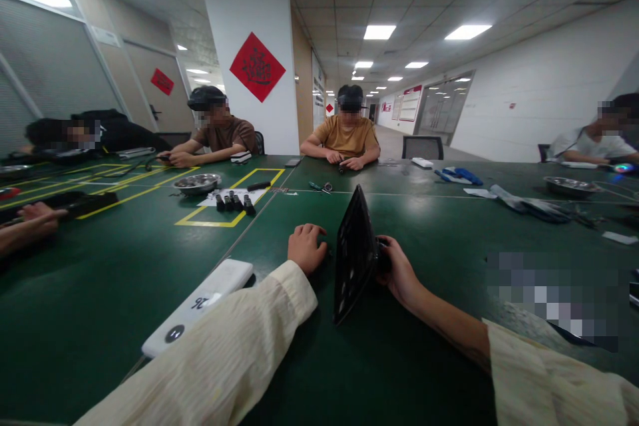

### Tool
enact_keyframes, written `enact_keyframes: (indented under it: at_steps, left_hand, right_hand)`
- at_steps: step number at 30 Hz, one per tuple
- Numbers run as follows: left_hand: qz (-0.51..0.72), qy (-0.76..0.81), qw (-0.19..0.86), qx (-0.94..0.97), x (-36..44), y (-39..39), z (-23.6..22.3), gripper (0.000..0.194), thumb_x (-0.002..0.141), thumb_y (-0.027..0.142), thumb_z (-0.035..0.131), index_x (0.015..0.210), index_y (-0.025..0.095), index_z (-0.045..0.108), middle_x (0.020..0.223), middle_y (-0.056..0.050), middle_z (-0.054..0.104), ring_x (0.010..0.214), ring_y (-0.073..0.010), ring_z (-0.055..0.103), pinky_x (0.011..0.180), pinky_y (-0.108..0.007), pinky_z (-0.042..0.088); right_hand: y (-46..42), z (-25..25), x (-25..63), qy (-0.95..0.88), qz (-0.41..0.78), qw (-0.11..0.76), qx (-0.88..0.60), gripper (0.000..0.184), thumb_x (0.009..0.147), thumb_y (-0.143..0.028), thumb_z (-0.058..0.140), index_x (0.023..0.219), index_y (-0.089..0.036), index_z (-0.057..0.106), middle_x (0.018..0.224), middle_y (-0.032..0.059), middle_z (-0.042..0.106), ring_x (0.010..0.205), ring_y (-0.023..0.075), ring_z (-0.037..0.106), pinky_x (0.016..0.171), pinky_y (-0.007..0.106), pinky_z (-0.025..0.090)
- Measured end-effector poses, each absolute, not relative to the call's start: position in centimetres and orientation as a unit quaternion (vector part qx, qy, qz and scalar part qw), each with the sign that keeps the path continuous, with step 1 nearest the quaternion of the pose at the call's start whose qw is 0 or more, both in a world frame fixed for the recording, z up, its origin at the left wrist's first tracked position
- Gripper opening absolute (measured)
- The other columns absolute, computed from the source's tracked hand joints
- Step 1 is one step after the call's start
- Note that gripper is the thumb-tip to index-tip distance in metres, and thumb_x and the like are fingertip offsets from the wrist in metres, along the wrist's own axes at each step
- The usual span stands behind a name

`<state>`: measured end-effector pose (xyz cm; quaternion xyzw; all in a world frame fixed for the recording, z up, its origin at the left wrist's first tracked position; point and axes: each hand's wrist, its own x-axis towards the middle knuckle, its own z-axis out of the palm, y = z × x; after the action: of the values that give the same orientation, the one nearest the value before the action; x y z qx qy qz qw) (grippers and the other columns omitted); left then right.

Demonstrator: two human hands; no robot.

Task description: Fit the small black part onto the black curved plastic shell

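Observation:
A black flat panel point(353, 259) with a glossy dark face stands tilted on edge above the green table, its face turned left. My right hand point(399, 269) is closed on a dark knob-like part at the back of the panel; some of those fingers are hidden behind it. To the panel's left, my left hand point(305, 247) rests palm down on the table, fingers bent and slightly apart. A tiny dark thing by its thumb is too small to name. The white power bank point(200, 306), marked 26, lies beside my left forearm.
Several black cylinders point(234, 202) stand on paper near a metal bowl point(196, 184). Beyond are scissors point(319, 188) and blue gloves point(458, 176). Another bowl point(570, 186) is at right. Co-workers sit around the green table point(424, 359); a co-worker's hand point(40, 216) is at left.

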<state>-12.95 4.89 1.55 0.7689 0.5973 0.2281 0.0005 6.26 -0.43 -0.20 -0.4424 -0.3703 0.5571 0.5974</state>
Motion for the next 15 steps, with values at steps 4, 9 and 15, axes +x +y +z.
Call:
enact_keyframes:
  at_steps: [4,9,15]
  left_hand:
    - [0.147,0.550,0.017,0.822,-13.0,4.5,2.1,0.030,0.075,0.029,0.048,0.101,0.022,0.060,0.108,-0.006,0.057,0.101,-0.0235,0.050,0.087,-0.037,0.039]
    - [0.126,0.463,-0.035,0.876,-13.1,4.1,2.8,0.025,0.070,0.026,0.052,0.092,0.022,0.063,0.105,-0.007,0.056,0.102,-0.0240,0.048,0.085,-0.036,0.040]
    - [0.140,0.439,-0.060,0.886,-13.0,3.9,3.2,0.018,0.071,0.026,0.052,0.082,0.020,0.065,0.103,-0.008,0.057,0.102,-0.0239,0.047,0.083,-0.037,0.039]
  right_hand:
    - [-0.4,-0.2,6.2,-0.371,0.557,0.600,-0.438,0.029,0.068,-0.031,0.049,0.096,-0.025,0.046,0.061,-0.0053,0.051,0.041,0.0105,0.045,0.031,0.018,0.026]
    - [-0.4,-0.4,6.4,-0.373,0.558,0.598,-0.438,0.030,0.068,-0.032,0.049,0.097,-0.025,0.047,0.062,-0.0046,0.051,0.043,0.0110,0.046,0.032,0.018,0.027]
    - [-0.6,-0.2,6.3,-0.373,0.564,0.595,-0.434,0.031,0.068,-0.033,0.050,0.097,-0.025,0.047,0.064,-0.0045,0.052,0.046,0.0111,0.048,0.033,0.017,0.026]
